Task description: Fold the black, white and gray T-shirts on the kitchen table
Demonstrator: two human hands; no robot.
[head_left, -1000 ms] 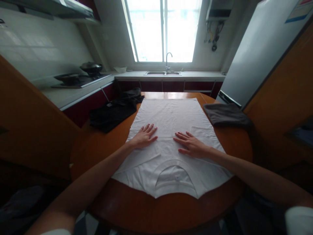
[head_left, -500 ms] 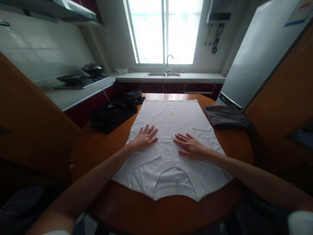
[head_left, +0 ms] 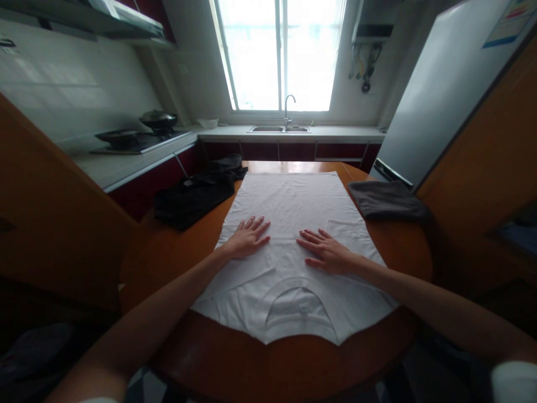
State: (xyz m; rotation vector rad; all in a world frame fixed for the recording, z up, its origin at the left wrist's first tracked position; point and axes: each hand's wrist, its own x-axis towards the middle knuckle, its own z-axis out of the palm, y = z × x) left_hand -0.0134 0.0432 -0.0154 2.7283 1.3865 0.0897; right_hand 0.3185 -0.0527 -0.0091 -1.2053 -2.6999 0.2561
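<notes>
A white T-shirt (head_left: 289,196) lies spread flat, its round neckline towards me and its hem at the far side. The sleeves rest folded in over the body. My left hand (head_left: 248,238) presses palm down on the left half of the shirt, fingers spread and pointing away. On the right half, my right hand (head_left: 325,250) also lies flat, its fingers stretched towards the middle. Both hands are open and touch the cloth without gripping it. A gap of bare white fabric separates them.
The shirt lies on a round wooden table (head_left: 168,268). A black garment (head_left: 197,190) sits crumpled at the left edge, and a folded dark grey cloth (head_left: 386,200) at the right. Beyond are a counter with a sink (head_left: 279,129), a stove with pans (head_left: 157,120), and a fridge (head_left: 444,95).
Hands and shirt hold their places. Only the camera view has shifted very slightly.
</notes>
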